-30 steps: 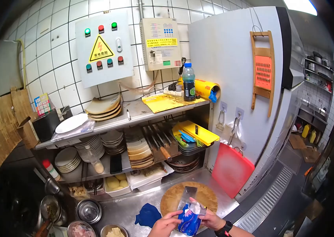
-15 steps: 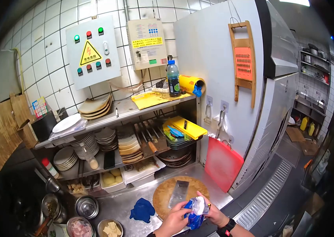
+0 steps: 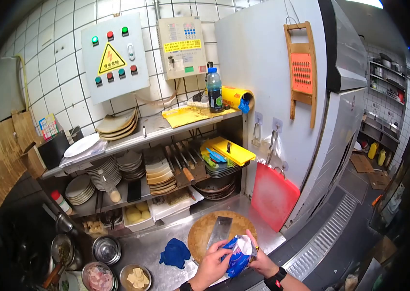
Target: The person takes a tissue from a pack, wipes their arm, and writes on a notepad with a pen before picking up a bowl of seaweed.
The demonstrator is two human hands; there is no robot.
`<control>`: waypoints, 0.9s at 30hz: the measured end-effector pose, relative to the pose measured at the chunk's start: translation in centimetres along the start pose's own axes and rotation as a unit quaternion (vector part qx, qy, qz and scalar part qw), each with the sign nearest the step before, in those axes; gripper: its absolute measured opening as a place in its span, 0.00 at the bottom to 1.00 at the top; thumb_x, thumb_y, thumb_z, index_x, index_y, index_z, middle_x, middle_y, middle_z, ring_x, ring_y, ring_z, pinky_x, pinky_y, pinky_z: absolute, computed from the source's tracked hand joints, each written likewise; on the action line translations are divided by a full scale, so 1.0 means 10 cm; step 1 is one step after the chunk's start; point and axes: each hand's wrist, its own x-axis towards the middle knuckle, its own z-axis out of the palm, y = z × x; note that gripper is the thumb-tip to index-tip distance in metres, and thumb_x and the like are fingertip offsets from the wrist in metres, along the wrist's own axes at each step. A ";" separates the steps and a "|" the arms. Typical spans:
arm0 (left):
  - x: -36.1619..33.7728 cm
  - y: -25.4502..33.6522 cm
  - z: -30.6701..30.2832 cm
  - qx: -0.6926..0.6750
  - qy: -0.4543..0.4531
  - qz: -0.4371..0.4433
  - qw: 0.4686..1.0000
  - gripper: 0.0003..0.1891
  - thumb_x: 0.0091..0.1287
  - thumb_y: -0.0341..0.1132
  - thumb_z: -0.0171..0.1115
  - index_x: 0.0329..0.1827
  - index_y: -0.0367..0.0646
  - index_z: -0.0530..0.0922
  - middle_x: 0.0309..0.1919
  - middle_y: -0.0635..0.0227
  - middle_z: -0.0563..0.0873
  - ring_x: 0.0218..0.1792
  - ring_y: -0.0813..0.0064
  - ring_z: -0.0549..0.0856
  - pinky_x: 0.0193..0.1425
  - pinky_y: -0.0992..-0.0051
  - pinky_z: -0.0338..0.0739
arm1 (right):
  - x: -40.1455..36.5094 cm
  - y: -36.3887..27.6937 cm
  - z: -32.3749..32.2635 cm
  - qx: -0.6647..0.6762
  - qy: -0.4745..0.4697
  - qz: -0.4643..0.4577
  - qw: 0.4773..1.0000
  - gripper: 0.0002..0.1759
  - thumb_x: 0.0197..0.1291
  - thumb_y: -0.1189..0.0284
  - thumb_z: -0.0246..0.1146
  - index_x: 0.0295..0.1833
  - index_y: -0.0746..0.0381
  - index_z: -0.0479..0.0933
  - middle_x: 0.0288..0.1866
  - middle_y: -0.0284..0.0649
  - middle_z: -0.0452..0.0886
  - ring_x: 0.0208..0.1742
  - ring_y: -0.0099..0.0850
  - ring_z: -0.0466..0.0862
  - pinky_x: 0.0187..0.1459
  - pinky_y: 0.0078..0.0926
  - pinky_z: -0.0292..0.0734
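Note:
A blue-and-white plastic packet [image 3: 239,259] with white at its upper end is held between both my hands above the front of a round wooden chopping board [image 3: 197,233]. My left hand [image 3: 212,266] grips the packet's left side with fingers bent against it. My right hand [image 3: 263,264], a dark band at its wrist, holds the right side; part of its fingers is behind the packet. On the board lies a cleaver [image 3: 221,228] with a broad metal blade, its near end hidden by my hands. Left of the board is a crumpled blue cloth [image 3: 175,253].
Metal bowls stand at lower left, one with pale slices [image 3: 137,278], another with raw meat [image 3: 99,279]. Behind the counter, a shelf [image 3: 154,138] bears plates, knives and a yellow slicer [image 3: 229,151]. A red cutting board [image 3: 275,196] leans against the cabinet at right.
The packet has turned in my hands, so more of its blue printed side faces me. My hands still hold it. The camera view has shifted slightly.

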 end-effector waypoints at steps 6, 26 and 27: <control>0.03 0.03 -0.16 -0.047 0.019 -0.049 0.998 0.06 0.66 0.29 0.68 0.42 0.38 0.85 0.61 0.52 0.81 0.63 0.57 0.81 0.67 0.65 0.74 | 0.08 0.13 -0.08 -0.017 0.027 -0.010 0.999 0.62 0.53 0.64 0.75 0.85 0.61 0.42 0.78 0.42 0.64 0.76 0.32 0.67 0.76 0.30 0.58; -0.01 -0.06 -0.61 -0.572 0.183 -0.084 0.795 0.07 0.77 0.29 0.51 0.52 0.36 0.74 0.54 0.57 0.84 0.59 0.66 0.82 0.69 0.63 0.74 | 0.13 0.48 -0.14 0.241 0.126 0.014 0.962 0.41 0.59 0.62 0.65 0.76 0.65 0.61 0.65 0.45 0.79 0.63 0.39 0.82 0.66 0.43 0.77; -0.02 0.01 -0.64 -0.557 0.169 -0.100 0.807 0.13 0.74 0.29 0.51 0.58 0.35 0.73 0.58 0.56 0.82 0.63 0.64 0.80 0.72 0.62 0.70 | 0.11 0.42 -0.10 0.234 0.139 0.018 0.962 0.42 0.59 0.62 0.66 0.76 0.65 0.61 0.65 0.45 0.79 0.63 0.40 0.82 0.66 0.45 0.77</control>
